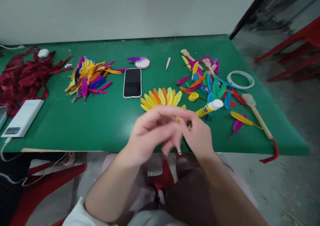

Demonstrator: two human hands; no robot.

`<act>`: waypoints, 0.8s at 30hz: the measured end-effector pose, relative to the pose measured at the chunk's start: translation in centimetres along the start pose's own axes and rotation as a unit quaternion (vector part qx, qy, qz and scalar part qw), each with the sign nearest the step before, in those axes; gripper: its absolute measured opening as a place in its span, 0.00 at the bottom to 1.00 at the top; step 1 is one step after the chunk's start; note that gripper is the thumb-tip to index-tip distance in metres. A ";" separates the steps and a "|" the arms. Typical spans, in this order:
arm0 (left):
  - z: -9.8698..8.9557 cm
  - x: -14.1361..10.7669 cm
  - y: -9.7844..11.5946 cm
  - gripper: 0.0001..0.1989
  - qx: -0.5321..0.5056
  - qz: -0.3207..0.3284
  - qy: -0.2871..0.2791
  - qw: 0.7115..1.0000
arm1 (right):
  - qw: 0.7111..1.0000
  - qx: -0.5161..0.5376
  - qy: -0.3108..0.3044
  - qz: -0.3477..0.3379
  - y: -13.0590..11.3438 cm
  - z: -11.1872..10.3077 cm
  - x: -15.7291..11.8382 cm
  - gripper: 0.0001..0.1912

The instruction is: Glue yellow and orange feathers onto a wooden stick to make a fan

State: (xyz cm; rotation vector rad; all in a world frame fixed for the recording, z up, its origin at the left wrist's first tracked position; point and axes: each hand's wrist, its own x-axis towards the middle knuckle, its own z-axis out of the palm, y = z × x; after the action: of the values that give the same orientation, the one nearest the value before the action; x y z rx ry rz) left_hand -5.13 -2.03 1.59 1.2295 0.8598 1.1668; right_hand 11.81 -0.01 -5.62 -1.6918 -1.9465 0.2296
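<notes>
A fan of yellow and orange feathers [163, 96] shows just beyond my hands, its lower part hidden behind them. My left hand [156, 132] is arched over in front of that fan, its fingers bent and smeared by motion, reaching across to my right hand. Close beside it, my right hand [200, 134] has its thumb and fingers drawn together; what they pinch is hidden. The end of a thin stick [179, 152] pokes out below my left fingers, and I cannot tell which hand has it. A yellow glue stick [205, 110] with a white cap lies just beyond my right hand.
Loose coloured feathers [200, 81], a tape roll [240, 80] and a wooden-handled piece [257, 113] lie right on the green table [100, 122]. A phone [132, 83] lies centre. Leftward are a feather pile [90, 76], dark red strips [22, 74] and a power bank [23, 117].
</notes>
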 end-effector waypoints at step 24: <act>0.7 0.3 -6.1 0.08 0.605 0.044 -0.214 0.766 | 0.986 -0.041 -0.147 -0.061 1.9 -1.2 0.6 0.10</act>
State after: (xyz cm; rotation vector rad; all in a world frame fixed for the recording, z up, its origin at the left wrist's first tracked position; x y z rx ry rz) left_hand -3.25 -1.54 -4.24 2.4749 1.2311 0.2054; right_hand 14.03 0.64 -5.32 -1.6595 -2.2952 0.3769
